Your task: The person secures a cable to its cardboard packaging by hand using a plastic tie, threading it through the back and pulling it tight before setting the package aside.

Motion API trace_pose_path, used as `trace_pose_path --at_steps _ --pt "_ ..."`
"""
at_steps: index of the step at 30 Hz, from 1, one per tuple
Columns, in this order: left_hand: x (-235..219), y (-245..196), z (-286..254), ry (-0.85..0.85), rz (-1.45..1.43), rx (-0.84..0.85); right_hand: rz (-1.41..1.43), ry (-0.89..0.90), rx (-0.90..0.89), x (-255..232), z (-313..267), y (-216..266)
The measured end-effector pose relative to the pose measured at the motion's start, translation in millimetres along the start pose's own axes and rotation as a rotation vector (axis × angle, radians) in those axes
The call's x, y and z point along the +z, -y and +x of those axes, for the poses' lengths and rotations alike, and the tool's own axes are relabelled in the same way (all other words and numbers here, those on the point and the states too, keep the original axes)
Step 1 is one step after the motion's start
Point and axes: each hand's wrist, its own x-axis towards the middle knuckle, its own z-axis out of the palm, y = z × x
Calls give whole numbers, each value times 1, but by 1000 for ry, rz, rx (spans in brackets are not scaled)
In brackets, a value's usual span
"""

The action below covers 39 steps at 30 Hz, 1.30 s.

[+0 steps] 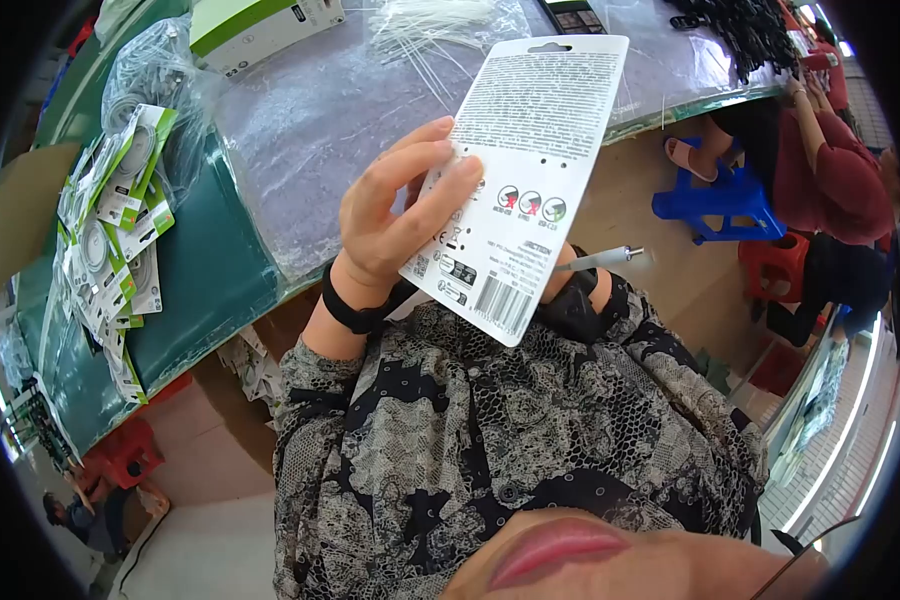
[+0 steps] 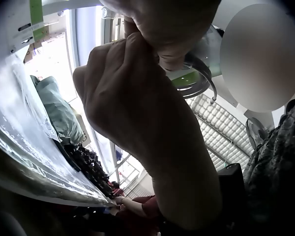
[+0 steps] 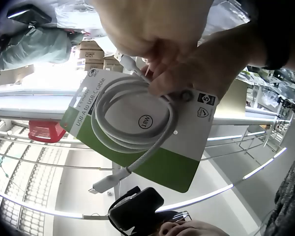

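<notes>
In the head view my left hand point(image 1: 395, 205) grips the left edge of a white cable card point(image 1: 530, 120), its printed back facing up. The right wrist view shows the front, labelled USB-A to USB-C, with a coiled white USB cable point(image 3: 103, 120) on it. One cable plug point(image 1: 615, 257) sticks out past the card's edge. My right hand point(image 2: 128, 93), mostly behind the card in the head view, has its fingers curled at the upper part of the coil, close against the left hand. Its fingertips are partly hidden.
Carded cables point(image 1: 120, 250) lie piled at the table's left, beside a plastic bag of cables point(image 1: 150, 75). A green-white box point(image 1: 265, 30), white zip ties point(image 1: 435, 30) and black cables point(image 1: 735, 30) lie farther back. A blue stool point(image 1: 720, 205) and seated people are at the right.
</notes>
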Motion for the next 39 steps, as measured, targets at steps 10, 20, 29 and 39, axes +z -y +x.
trace_pose_path --at_steps 10,20,29,39 --pt "0 0 -2 -14 -74 -41 -262 100 140 -2 -20 -23" --pt "-1 -7 5 21 -27 -3 126 98 371 -5 -25 -15" --pt "0 -12 6 42 -18 2 195 -34 252 -5 -32 -11" --pt "-1 -7 -5 86 -7 -92 109 -285 54 -7 -25 -24"
